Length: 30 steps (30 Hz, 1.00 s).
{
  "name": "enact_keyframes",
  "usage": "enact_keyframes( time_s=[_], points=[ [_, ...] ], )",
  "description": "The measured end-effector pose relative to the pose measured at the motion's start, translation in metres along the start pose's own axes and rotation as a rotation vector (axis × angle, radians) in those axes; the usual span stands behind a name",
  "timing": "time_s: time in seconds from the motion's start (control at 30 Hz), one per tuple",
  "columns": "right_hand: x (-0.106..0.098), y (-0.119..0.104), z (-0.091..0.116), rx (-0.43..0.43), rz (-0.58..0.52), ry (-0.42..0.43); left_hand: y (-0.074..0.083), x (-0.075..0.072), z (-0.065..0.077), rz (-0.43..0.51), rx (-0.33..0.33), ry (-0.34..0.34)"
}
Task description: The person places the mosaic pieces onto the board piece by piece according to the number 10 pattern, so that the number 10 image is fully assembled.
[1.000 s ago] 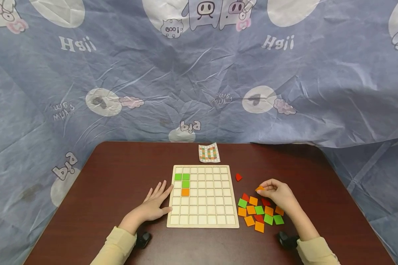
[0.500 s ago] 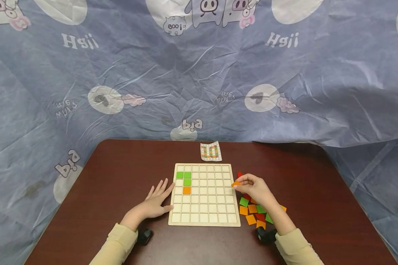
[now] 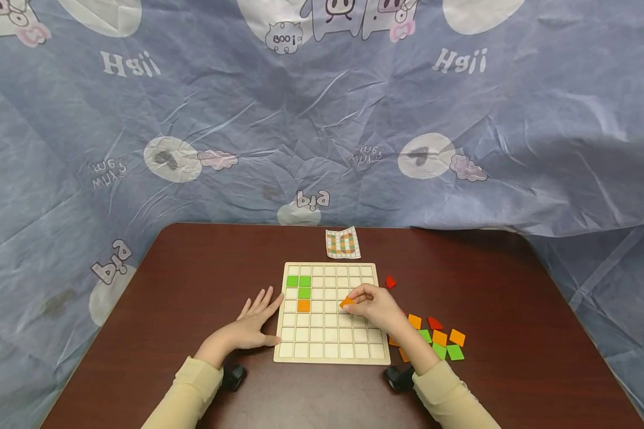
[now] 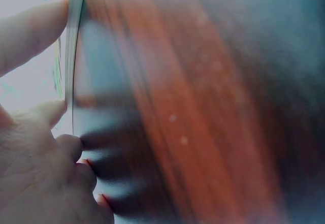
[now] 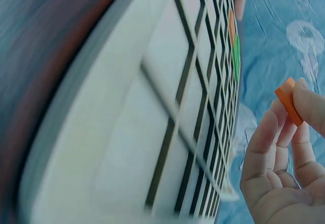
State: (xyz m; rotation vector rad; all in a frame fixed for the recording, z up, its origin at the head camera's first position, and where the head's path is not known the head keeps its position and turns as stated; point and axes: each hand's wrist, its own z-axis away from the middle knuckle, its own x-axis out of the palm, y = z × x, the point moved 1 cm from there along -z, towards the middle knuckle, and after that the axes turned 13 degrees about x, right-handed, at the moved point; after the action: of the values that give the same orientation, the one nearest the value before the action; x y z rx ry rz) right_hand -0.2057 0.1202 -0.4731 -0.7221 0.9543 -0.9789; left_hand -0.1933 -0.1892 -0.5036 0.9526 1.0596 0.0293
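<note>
A pale wooden grid board [image 3: 324, 351] lies on the dark table; three green tiles [image 3: 305, 292] and one orange tile [image 3: 303, 305] sit in cells at its upper left. My right hand [image 3: 375, 305] is over the board's right half, pinching another orange tile [image 5: 289, 102] between thumb and fingertips. In the right wrist view that tile shows above the grid. My left hand [image 3: 247, 328] rests at the board's left edge, fingers spread and straight. The left wrist view has the thumb and fingertips right at the board's side edge [image 4: 75, 56].
Loose orange, green and red tiles [image 3: 455, 352] lie right of the board, partly hidden by the right forearm. One red piece [image 3: 390, 282] is apart near the board's upper right. A printed pattern sheet [image 3: 343, 243] lies behind the board. A printed cloth [image 3: 322, 119] hangs behind the table.
My right hand has moved left from the loose tiles, carrying the orange tile over the board. The left hand has stayed at the board's left edge. The head view has shifted slightly.
</note>
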Motion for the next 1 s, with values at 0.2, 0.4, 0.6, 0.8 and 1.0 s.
enact_keyframes(
  time_s=[0.2, 0.4, 0.6, 0.8, 1.0],
  points=[
    [0.027, -0.006, -0.007, -0.038, 0.038, -0.026, 0.004, -0.002, 0.000, 0.017, -0.014, -0.010],
    [0.051, -0.013, -0.009, -0.092, 0.119, -0.023, 0.003, -0.001, 0.000, 0.017, -0.027, -0.004],
    [0.068, -0.017, -0.011, -0.126, 0.202, -0.022, 0.004, -0.002, 0.000, 0.012, -0.026, 0.003],
    [0.076, -0.019, -0.014, -0.156, 0.269, 0.005, 0.003, -0.004, -0.001, 0.004, -0.005, 0.002],
    [0.081, -0.023, -0.013, -0.212, 0.320, -0.003, 0.004, -0.005, 0.000, 0.007, 0.007, 0.002]
  ],
)
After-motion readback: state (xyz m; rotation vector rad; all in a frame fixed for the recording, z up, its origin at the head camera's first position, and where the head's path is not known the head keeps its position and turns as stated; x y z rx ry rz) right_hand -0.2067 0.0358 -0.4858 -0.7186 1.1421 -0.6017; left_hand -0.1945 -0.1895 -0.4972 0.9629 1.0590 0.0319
